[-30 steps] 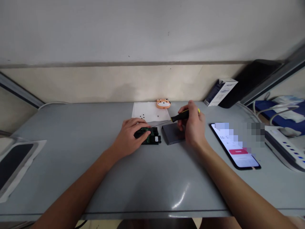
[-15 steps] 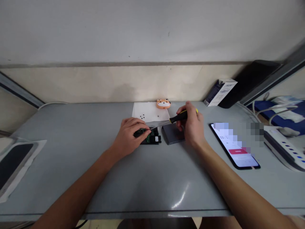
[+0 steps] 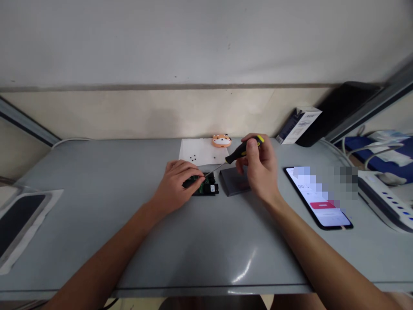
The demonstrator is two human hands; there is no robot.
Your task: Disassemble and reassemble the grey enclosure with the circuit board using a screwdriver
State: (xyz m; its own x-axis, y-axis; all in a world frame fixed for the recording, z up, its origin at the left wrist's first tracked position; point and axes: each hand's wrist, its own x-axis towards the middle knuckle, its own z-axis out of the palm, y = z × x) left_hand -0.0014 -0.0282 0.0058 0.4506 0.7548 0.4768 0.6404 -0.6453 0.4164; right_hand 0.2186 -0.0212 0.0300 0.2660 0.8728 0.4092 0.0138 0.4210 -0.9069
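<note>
My right hand is wrapped around the black and yellow handle of a screwdriver. Its thin shaft slants down to the left, and the tip ends at the fingertips of my left hand. Thumb and index finger of that hand are pinched together over a green circuit board in a black open casing. What the pinch holds is too small to tell, and the hand hides the board's left part. Right of the board lies a dark grey cover, partly beneath my right hand.
Several tiny dark screws lie on a white paper sheet behind the board, beside an orange animal-faced case. Rightward are a lit phone, a power strip and a carton. A dark device rests far left.
My right hand has tipped the screwdriver steeper, its handle end now higher and slightly left. My left hand stays almost in place at the board.
</note>
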